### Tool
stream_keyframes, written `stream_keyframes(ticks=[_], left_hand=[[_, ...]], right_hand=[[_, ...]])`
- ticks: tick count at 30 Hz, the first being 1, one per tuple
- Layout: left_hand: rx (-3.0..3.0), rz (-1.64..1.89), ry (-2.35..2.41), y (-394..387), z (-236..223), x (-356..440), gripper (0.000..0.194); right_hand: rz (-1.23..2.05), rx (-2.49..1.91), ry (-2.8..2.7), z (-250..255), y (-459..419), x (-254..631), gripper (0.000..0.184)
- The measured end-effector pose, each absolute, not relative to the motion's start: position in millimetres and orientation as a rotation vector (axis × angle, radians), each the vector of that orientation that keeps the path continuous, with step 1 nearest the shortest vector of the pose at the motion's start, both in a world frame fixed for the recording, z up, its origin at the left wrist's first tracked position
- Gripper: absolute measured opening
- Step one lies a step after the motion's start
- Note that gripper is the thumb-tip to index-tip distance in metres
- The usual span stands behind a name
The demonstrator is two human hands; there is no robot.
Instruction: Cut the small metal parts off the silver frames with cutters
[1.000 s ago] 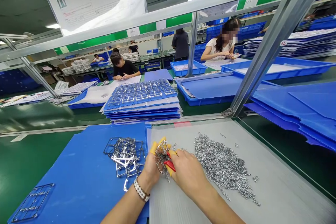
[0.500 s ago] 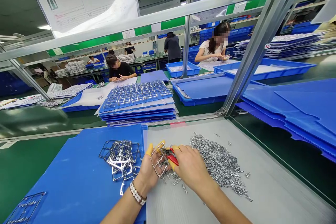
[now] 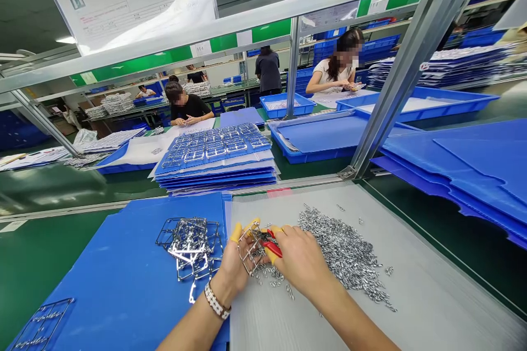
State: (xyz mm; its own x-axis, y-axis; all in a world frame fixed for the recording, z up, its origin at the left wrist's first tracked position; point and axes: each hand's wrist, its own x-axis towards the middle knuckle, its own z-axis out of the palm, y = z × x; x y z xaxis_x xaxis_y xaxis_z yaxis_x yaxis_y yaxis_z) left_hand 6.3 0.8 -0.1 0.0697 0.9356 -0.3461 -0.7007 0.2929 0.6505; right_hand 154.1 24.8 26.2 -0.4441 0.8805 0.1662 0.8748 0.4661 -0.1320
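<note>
My left hand [image 3: 234, 263], with yellow covers on its fingertips, is closed on a shiny metallic sprue frame [image 3: 248, 249]. In my right hand [image 3: 298, 258] are red-handled nippers [image 3: 273, 249], their jaws at the frame's right side and partly hidden by small parts. Beneath my hands, small silvery twisted pieces lie scattered on the whitish sheet. A large pile of the same pieces [image 3: 346, 249] spreads to the right of my right hand. Left of my left hand, a heap of emptied-looking frames [image 3: 191, 247] rests on a blue sheet [image 3: 119, 279].
One frame with parts [image 3: 41, 323] lies at the lower left. Beyond the table edge stand a stack of blue sheets [image 3: 218, 181] topped with frames, a blue tray [image 3: 321, 137] and a slanting metal post [image 3: 407, 77]. Co-workers sit across the bench.
The view has shifted slightly. More small pieces lie on the sheet below my hands than a second ago. The nippers remain at the frame, their handles a little differently angled.
</note>
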Motion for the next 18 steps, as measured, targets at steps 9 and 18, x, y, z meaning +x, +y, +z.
stream_keyframes(ticks=[9, 18], left_hand=[[0.376, 1.262, 0.832, 1.0, -3.1, 5.2, 0.049], [0.387, 1.267, 0.81, 1.3, -6.7, 4.0, 0.05]], right_hand=[[0.046, -1.519, -2.495, 24.5, 27.1, 152.0, 0.016], [-0.006, -1.55, -2.531, 29.8, 23.8, 152.4, 0.018]])
